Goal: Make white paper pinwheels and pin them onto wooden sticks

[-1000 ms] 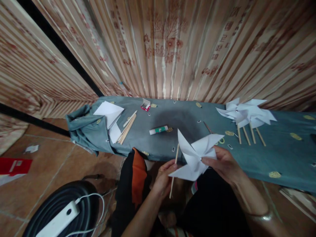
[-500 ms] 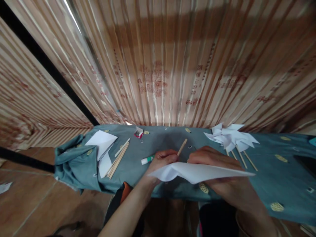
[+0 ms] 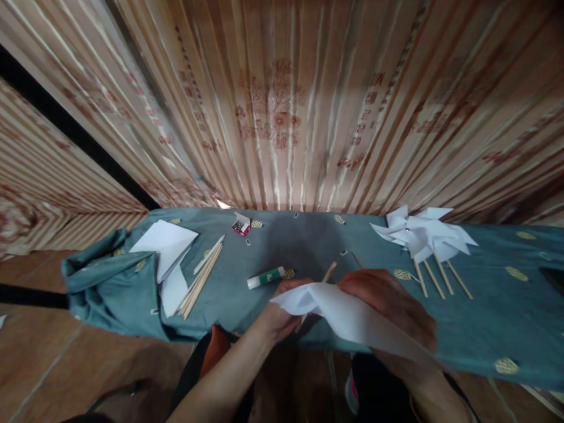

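The paper pinwheel (image 3: 352, 314) hangs above the near edge of the desk (image 3: 304, 249), turned nearly edge-on, so its centre and most of its blades are out of sight. It covers much of the left hand (image 3: 279, 314), whose grip is closed on a wooden stick (image 3: 329, 272); the stick's middle is lost behind the paper. The right hand (image 3: 392, 305) has its grip closed on the pinwheel, though its fingertips are hidden. A thin rod (image 3: 358, 260) vanishes behind that hand, and a dark object (image 3: 554, 278) is cut off at the right edge. The finished pinwheels (image 3: 440, 232) overlap too much to count, but 4 sticks show below them

1.0 s ago the pinwheel's face and centre pin were visible, with the stick upright beside it; since 0.5 s ago, the glue stick (image 3: 267, 277) has become less covered by the left hand
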